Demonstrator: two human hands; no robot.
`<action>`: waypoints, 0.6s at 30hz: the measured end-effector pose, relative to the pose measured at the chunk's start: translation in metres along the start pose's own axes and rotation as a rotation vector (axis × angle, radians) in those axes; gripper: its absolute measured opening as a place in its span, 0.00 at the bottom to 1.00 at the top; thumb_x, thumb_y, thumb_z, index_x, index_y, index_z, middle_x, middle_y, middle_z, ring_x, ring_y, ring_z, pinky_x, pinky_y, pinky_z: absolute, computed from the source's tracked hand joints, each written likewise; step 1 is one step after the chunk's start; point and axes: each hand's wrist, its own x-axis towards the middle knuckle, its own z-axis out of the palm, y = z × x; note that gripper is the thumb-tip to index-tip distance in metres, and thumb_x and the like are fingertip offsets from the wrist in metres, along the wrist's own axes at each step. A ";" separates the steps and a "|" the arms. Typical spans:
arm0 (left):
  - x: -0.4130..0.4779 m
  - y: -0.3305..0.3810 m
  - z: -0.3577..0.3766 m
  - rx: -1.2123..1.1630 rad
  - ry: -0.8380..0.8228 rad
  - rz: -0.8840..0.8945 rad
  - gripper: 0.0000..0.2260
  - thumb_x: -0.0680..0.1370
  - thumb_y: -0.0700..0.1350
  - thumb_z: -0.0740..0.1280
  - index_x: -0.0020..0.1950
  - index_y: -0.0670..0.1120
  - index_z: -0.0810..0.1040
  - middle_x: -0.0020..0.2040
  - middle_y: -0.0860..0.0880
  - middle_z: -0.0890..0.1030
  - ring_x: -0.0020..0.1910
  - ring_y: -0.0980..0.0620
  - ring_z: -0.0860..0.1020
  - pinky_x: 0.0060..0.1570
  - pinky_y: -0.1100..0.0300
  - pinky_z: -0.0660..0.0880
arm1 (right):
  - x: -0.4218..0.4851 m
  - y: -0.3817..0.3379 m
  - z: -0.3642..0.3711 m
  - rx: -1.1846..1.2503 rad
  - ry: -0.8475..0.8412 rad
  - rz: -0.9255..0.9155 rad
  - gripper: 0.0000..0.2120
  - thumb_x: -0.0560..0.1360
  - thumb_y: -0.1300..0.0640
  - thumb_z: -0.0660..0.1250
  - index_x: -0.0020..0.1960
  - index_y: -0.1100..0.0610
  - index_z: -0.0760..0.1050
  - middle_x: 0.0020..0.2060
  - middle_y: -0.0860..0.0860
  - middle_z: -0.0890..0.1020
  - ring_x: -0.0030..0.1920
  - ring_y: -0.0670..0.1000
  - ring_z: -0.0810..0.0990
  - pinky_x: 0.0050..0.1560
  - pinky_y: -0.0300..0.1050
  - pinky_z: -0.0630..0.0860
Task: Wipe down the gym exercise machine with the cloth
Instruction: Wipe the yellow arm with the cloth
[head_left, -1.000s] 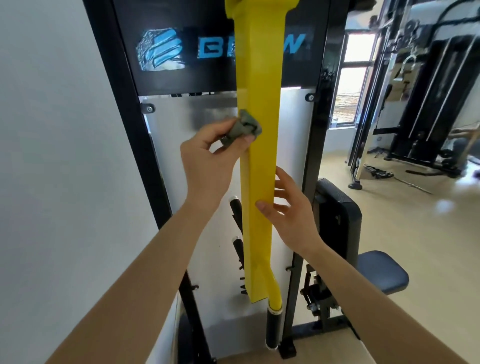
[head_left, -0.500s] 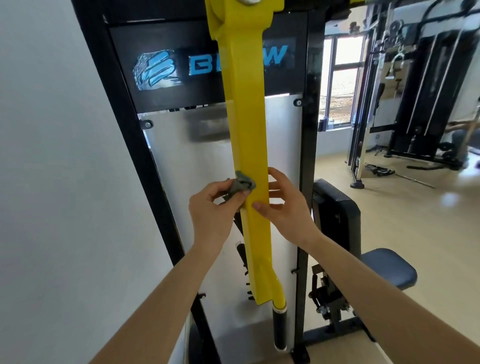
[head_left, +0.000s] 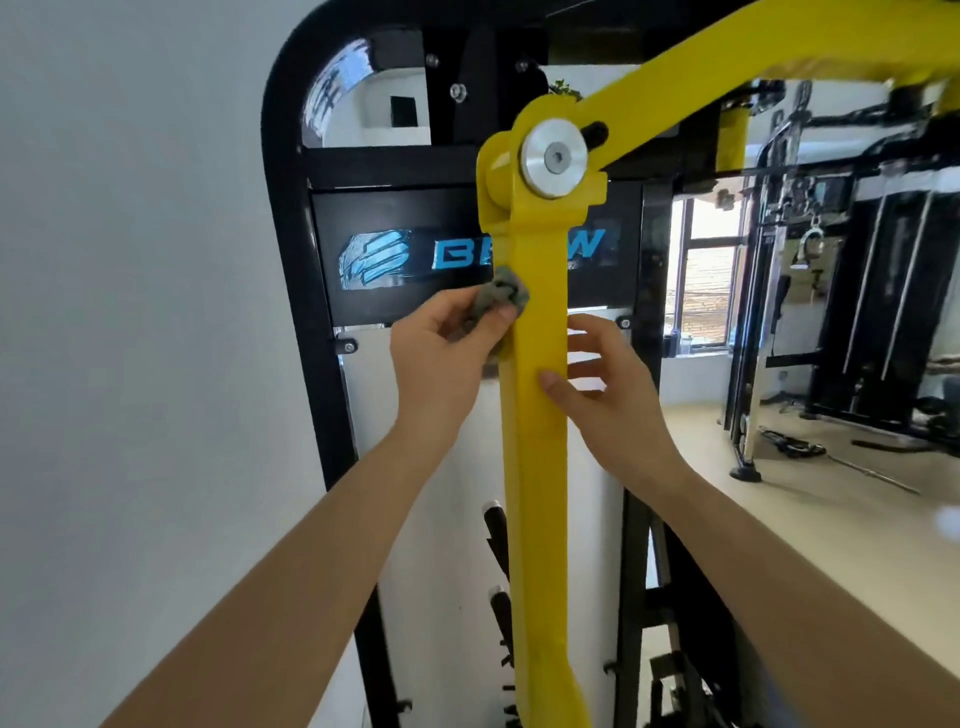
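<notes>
Left hand (head_left: 441, 358), cloth (head_left: 506, 299) higher up yellow arm (head_left: 537, 467)

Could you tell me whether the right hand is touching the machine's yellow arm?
Touching. The head view shows the right hand with its thumb on the front of the yellow arm.

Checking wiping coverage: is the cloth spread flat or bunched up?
Bunched up: the grey cloth is a crumpled wad pinched in the left hand against the yellow arm.
</notes>
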 end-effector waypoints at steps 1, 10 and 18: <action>0.001 -0.001 0.000 -0.007 -0.006 -0.003 0.10 0.78 0.43 0.74 0.59 0.45 0.83 0.51 0.50 0.86 0.47 0.58 0.84 0.39 0.68 0.80 | 0.000 0.002 0.002 0.005 0.014 -0.009 0.18 0.78 0.54 0.71 0.61 0.38 0.68 0.50 0.24 0.77 0.53 0.34 0.78 0.43 0.27 0.76; -0.056 -0.057 -0.017 0.050 -0.113 -0.208 0.13 0.77 0.47 0.72 0.60 0.43 0.83 0.52 0.49 0.86 0.51 0.50 0.84 0.53 0.54 0.83 | -0.019 0.019 0.014 -0.039 0.100 0.005 0.24 0.81 0.57 0.67 0.75 0.55 0.66 0.59 0.40 0.76 0.56 0.34 0.78 0.48 0.28 0.76; -0.101 -0.105 -0.033 0.050 -0.266 -0.518 0.08 0.80 0.45 0.70 0.51 0.59 0.84 0.52 0.54 0.86 0.51 0.51 0.85 0.58 0.52 0.81 | -0.100 0.058 0.024 -0.082 0.020 0.152 0.30 0.79 0.53 0.70 0.75 0.40 0.60 0.60 0.39 0.74 0.59 0.34 0.75 0.50 0.27 0.75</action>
